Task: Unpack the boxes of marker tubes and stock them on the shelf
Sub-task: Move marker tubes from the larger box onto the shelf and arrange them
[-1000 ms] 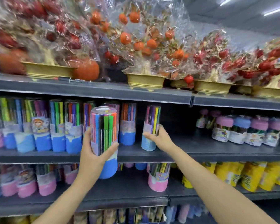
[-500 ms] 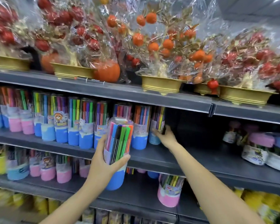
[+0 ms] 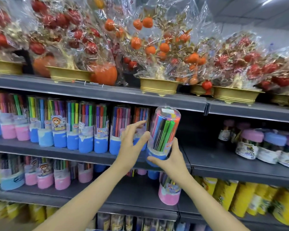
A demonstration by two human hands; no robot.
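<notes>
At the middle shelf, right hand gripping a tilted marker tube by its blue base, left hand beside it, fingers spread.

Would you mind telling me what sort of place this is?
Probably a retail shop aisle: grey shelving stocked with rows of marker tubes, cellophane-wrapped ornamental fruit trees above, and yellow packages below.

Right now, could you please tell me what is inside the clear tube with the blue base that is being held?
The clear blue-based marker tube shows coloured markers standing upright. Their lower ends are hidden by the blue base and the right hand.
</notes>
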